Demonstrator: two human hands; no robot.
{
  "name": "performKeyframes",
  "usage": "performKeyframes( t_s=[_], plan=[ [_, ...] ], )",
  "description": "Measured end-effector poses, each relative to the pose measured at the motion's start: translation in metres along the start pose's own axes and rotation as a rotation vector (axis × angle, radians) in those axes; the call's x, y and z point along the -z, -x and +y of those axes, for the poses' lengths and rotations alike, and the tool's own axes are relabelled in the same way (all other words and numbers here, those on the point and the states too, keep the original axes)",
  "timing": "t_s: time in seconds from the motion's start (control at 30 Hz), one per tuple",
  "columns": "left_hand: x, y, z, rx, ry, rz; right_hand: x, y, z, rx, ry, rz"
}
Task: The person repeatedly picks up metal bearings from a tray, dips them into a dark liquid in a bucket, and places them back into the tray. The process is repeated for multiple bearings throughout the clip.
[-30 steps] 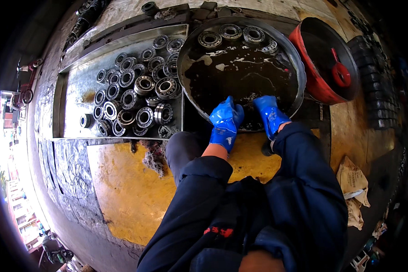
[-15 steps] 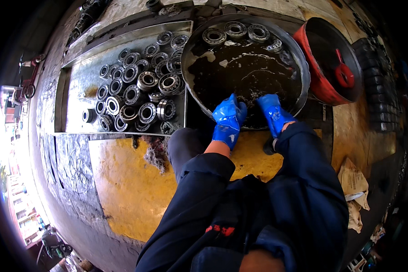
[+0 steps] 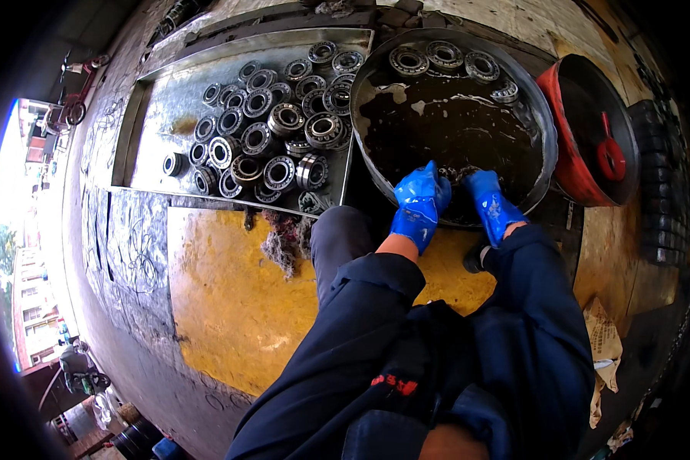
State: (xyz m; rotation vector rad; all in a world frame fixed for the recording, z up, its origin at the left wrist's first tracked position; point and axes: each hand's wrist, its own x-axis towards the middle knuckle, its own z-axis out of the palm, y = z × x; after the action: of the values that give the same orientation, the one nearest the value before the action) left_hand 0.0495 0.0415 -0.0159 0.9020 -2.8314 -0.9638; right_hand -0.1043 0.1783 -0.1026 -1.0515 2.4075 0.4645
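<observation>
Both my hands wear blue rubber gloves and work at the near edge of a round metal tub [image 3: 548, 146] of dark, oily liquid. My left hand [image 3: 423, 195] is closed, its fingers curled at the liquid's surface. Close on its right, my right hand [image 3: 489, 198] bends inward, fingertips down in the liquid and drawn together. Between them the surface is broken and a small dark, glinting shape shows; what they grip is hidden. Several wet roller bearings [image 3: 445, 54] sit along the tub's far rim.
Left of the tub, a shallow metal tray [image 3: 157, 100] holds many roller bearings [image 3: 257, 138]. A red drum [image 3: 563, 130] with a red ring-shaped tool [image 3: 611, 159] stands at the right. Grey rag fibres [image 3: 280, 253] lie by my left knee, and a torn paper sack [image 3: 603, 345] lies at the lower right.
The whole view has shifted, so the tray and tub appear farther right. My right hand has moved closer to my left, its fingers lower in the liquid.
</observation>
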Motion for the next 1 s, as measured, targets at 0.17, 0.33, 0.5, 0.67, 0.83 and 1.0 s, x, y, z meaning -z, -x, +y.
performKeyframes(
  t_s=[0.17,0.33,0.5,0.67,0.83,1.0],
  plan=[
    [-0.007,0.003,-0.013,0.01,0.009,0.094,0.004,0.008,-0.004,0.171,-0.128,0.095],
    [-0.004,-0.003,-0.005,0.023,0.006,-0.022,-0.003,0.037,0.018,-0.215,-0.635,0.04],
    [-0.007,0.0,0.002,-0.057,0.032,0.043,0.011,0.006,0.009,-0.023,0.046,-0.043],
    [-0.015,0.004,-0.021,-0.002,0.006,0.122,0.022,0.013,-0.01,0.201,-0.047,0.041],
    [-0.009,-0.001,-0.01,0.036,0.005,0.04,0.027,0.057,0.004,-0.259,-0.658,0.056],
    [-0.007,-0.001,-0.006,0.002,0.011,0.041,0.023,0.024,0.002,0.038,-0.034,-0.011]
  ],
)
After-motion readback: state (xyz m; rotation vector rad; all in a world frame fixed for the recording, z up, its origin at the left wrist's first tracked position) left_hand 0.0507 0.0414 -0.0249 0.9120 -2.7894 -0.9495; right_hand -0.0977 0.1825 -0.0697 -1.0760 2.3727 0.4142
